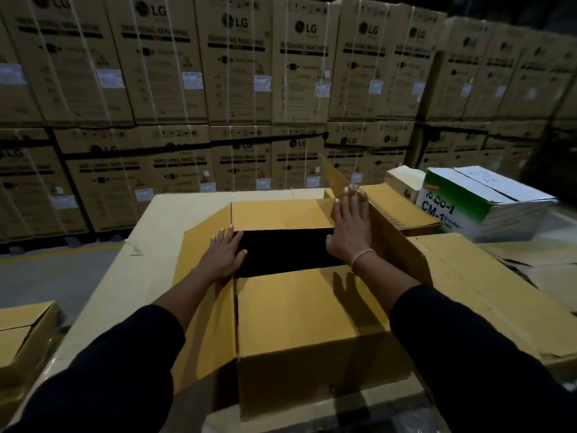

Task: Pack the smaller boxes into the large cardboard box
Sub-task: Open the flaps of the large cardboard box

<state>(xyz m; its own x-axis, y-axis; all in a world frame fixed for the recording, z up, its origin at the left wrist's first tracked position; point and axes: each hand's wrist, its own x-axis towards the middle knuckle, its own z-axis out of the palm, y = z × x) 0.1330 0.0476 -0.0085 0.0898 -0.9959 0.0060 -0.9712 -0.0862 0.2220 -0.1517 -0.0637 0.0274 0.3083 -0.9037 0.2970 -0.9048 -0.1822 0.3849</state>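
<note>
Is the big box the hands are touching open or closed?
Open. The large cardboard box has its flaps spread, showing a dark gap. The left hand and right hand rest flat on the side flaps.

The large cardboard box (309, 320) sits upright and open-topped, plain yellow-brown, its inside too dark to read. Near flap (299, 295) and far flap (281, 214) fold inward; the left flap (203, 245) slopes outward, the right flap (335, 179) stands up. Smaller boxes aren't visible inside.
</note>
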